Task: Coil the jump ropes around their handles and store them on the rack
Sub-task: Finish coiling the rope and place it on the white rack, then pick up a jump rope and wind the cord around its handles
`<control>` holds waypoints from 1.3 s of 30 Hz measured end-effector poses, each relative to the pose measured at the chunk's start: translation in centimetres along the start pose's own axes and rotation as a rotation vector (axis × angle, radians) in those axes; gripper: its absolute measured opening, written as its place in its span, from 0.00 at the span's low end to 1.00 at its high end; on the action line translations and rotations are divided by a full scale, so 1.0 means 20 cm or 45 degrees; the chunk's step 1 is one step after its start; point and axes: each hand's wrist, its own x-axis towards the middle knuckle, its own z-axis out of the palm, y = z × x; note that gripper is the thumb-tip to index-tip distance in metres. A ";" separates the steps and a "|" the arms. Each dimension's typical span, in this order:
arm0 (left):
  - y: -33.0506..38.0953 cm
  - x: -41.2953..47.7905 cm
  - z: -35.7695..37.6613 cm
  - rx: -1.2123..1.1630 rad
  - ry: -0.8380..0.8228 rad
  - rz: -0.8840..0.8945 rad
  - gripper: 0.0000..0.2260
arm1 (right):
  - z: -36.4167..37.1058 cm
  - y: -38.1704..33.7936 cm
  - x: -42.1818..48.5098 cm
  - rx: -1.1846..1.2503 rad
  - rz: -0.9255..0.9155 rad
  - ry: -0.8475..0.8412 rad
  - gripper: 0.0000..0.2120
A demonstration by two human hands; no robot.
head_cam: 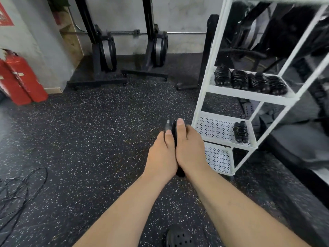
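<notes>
Together, left hand (pixel 161 157) and right hand (pixel 190 152), fingers (pixel 180 129) tight round one coiled jump rope (pixel 169 124); five more on the rack (pixel 249 94).

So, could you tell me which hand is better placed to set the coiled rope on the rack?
The right hand, I think. It and the left hand both grip the coiled rope, but the white rack stands on the right, its half-bare shelf just beyond the right thumb.
</notes>
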 end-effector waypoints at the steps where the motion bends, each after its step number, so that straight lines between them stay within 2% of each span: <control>1: 0.00 0.01 0.03 -0.001 -0.003 -0.029 0.21 | -0.02 0.02 0.00 -0.035 -0.025 0.005 0.28; 5: 0.06 0.04 0.11 -0.208 -0.029 -0.192 0.19 | -0.10 0.10 0.04 -0.034 -0.047 0.018 0.25; 9: 0.13 -0.01 0.20 -0.486 -0.083 -0.260 0.17 | -0.19 0.16 0.13 0.304 0.283 -0.082 0.32; 11: 0.16 -0.04 0.24 -0.634 -0.160 -0.319 0.15 | -0.24 0.18 0.15 0.380 0.396 -0.094 0.33; 15: 0.24 -0.07 0.30 -0.829 -0.266 -0.421 0.09 | -0.35 0.18 0.15 0.234 0.316 0.000 0.21; 17: 0.27 -0.05 0.30 -0.860 -0.277 -0.447 0.06 | -0.40 0.18 0.12 0.108 0.233 0.054 0.19; 18: 0.28 -0.03 0.31 -0.868 -0.278 -0.472 0.05 | -0.43 0.18 0.10 0.075 0.191 0.050 0.21; 23: 0.38 0.04 0.34 -0.874 -0.305 -0.534 0.13 | -0.57 0.23 -0.01 -0.066 0.029 -0.127 0.32; 27: 0.49 0.06 0.44 -0.851 -0.340 -0.581 0.11 | -0.67 0.33 -0.03 -0.313 0.004 -0.170 0.41; 29: 0.54 0.07 0.50 -0.859 -0.413 -0.622 0.09 | -0.69 0.38 0.00 -0.393 -0.019 -0.135 0.41; 31: 0.56 0.09 0.57 -0.841 -0.430 -0.654 0.13 | -0.70 0.45 0.05 -0.421 0.018 -0.080 0.40; 33: 0.56 0.11 0.65 -0.831 -0.354 -0.658 0.17 | -0.70 0.53 0.14 -0.430 0.090 -0.049 0.38; 36: 0.53 0.15 0.78 -0.753 -0.189 -0.647 0.29 | -0.66 0.67 0.30 -0.464 0.191 -0.049 0.36; 39: 0.46 0.15 0.89 -0.575 -0.152 -0.534 0.29 | -0.62 0.84 0.50 -0.596 0.242 -0.063 0.36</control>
